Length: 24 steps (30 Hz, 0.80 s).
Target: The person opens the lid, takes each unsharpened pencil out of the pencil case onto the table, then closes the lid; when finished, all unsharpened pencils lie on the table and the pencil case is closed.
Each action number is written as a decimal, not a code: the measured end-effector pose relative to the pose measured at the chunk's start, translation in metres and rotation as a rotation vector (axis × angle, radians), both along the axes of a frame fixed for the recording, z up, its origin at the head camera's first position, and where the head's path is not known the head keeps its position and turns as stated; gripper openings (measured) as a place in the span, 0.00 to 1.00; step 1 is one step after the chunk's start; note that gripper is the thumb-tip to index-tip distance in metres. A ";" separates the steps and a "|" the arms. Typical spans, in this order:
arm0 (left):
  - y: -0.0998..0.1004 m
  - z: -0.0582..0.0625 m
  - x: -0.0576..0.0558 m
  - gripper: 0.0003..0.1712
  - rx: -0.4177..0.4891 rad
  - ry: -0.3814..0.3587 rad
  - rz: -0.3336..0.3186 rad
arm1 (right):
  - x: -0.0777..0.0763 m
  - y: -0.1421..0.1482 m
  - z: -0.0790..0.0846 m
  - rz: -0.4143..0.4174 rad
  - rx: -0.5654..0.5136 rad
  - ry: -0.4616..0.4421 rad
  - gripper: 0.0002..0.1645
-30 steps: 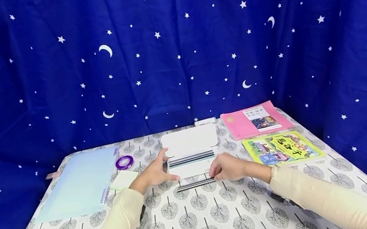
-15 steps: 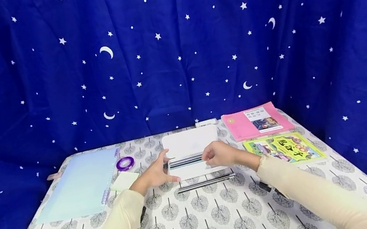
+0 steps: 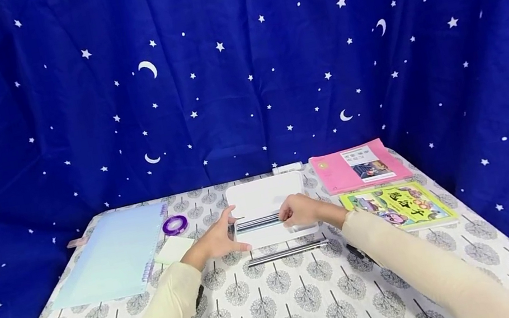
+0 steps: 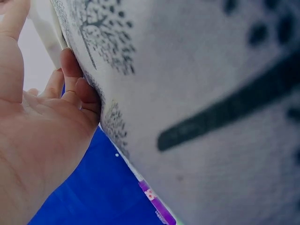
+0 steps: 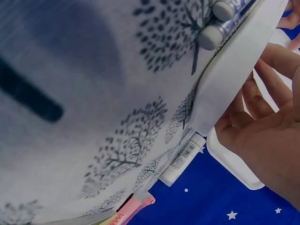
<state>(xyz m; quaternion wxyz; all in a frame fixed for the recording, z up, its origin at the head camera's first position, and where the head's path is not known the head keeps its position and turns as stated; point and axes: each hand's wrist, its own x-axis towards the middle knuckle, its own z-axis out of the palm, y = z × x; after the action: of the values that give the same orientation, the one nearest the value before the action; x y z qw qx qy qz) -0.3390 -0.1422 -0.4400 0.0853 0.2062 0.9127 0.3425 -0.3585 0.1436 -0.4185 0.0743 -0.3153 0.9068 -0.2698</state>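
Note:
A white pencil case [image 3: 278,233] lies on the table with its lid [image 3: 265,193] raised at the back. Several dark striped pencils [image 3: 257,223] lie inside it. My left hand [image 3: 217,239] holds the case's left end, thumb at the front corner and fingers toward the back. Over the right part of the case, my right hand [image 3: 303,210] has curled fingers that pinch at the right ends of the pencils; its fingertips are partly hidden. In front of the case lie two pencils [image 3: 288,253] side by side; their white eraser ends [image 5: 212,37] show in the right wrist view.
To the left are a pale blue notebook [image 3: 108,258], a purple tape roll [image 3: 175,225] and a pale sticky-note pad [image 3: 173,250]. A pink book [image 3: 338,170] and a yellow picture book [image 3: 398,206] lie right. Behind the lid sits a white tube [image 3: 287,168].
My right hand has let go of the pencils in front of the case and moved up and back into the case, to the pencils there. My left hand stays on the case.

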 end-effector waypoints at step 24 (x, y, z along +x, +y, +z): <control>0.002 0.002 0.000 0.70 -0.013 -0.003 0.013 | -0.006 -0.001 0.002 0.035 0.018 -0.037 0.05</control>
<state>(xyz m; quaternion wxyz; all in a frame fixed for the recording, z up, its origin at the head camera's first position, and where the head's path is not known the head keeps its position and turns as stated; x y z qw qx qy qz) -0.3390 -0.1405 -0.4384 0.0856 0.1989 0.9162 0.3372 -0.3645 0.1424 -0.4169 0.0986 -0.3252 0.9021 -0.2660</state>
